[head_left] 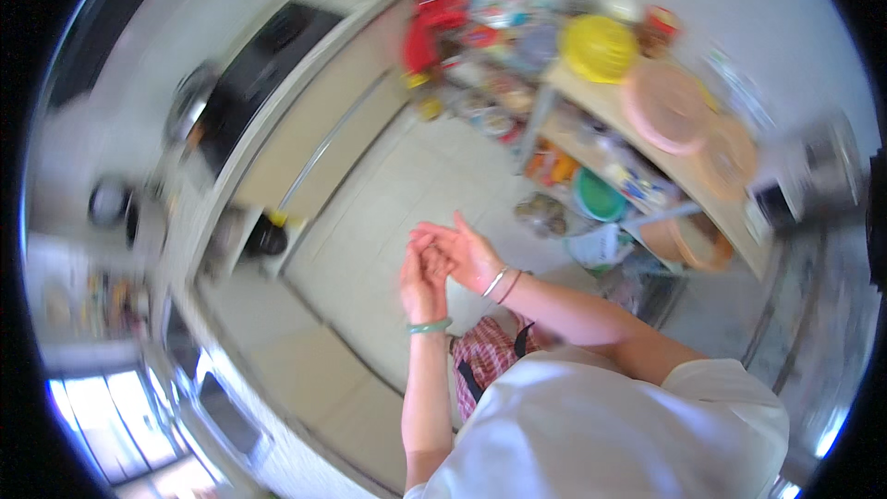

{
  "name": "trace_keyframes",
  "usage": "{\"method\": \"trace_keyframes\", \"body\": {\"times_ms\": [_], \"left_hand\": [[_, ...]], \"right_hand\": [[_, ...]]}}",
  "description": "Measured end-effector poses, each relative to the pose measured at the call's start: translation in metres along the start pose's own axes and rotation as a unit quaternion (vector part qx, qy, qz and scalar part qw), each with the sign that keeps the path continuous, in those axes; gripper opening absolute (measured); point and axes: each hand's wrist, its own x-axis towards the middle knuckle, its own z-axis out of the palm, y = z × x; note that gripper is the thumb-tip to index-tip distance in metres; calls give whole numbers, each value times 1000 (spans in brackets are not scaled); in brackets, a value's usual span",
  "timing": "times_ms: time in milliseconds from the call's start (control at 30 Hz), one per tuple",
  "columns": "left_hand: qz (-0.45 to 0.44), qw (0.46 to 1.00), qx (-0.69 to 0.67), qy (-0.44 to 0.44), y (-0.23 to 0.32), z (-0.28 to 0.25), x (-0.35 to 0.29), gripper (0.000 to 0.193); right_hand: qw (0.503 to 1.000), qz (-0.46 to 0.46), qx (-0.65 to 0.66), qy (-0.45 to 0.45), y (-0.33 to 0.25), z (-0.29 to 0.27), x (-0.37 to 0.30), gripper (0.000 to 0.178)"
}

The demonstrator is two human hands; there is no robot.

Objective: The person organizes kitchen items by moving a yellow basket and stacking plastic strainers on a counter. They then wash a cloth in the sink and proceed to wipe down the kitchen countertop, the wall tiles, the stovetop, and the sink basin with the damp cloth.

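Looking down through the head view, I've got two bare hands touching each other around the middle of the frame. The left hand [425,282] points up toward 12 o'clock, and the right hand [469,254] comes in slanted, its long axis running toward 10 or 11, fingers laid against the left's. Both look open and loosely cupped, with nothing visible in them (it's blurry, so a tiny thing tucked between the palms could hide from me). Closest thing below is the red checked cloth [485,356], about 5 o'clock from the hands, between the forearms; can't tell which hand is nearer, or its long axis, as the white top [591,425] cuts it off.

Headcount: one green bangle [430,325] on the left wrist, one silver bangle [495,282] plus one reddish band [509,287] on the right. Further out, one yellow bowl [599,49] at 1 o'clock, one green tub [599,194] at 2, one black cooktop [254,74] near 11.
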Motion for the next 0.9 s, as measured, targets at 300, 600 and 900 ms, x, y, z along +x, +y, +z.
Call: {"method": "trace_keyframes", "body": {"times_ms": [300,600,900], "left_hand": [[208,960,-123,143,121,-234,-126,45],[441,784,-195,391,146,-417,-344,41],[538,366,-352,673,-34,-437,-472,42]], "right_hand": [[962,249,-20,-112,271,84,54,64],[750,611,-147,-208,569,154,-6,64],[434,786,-354,-262,662,118,-133,68]]}}
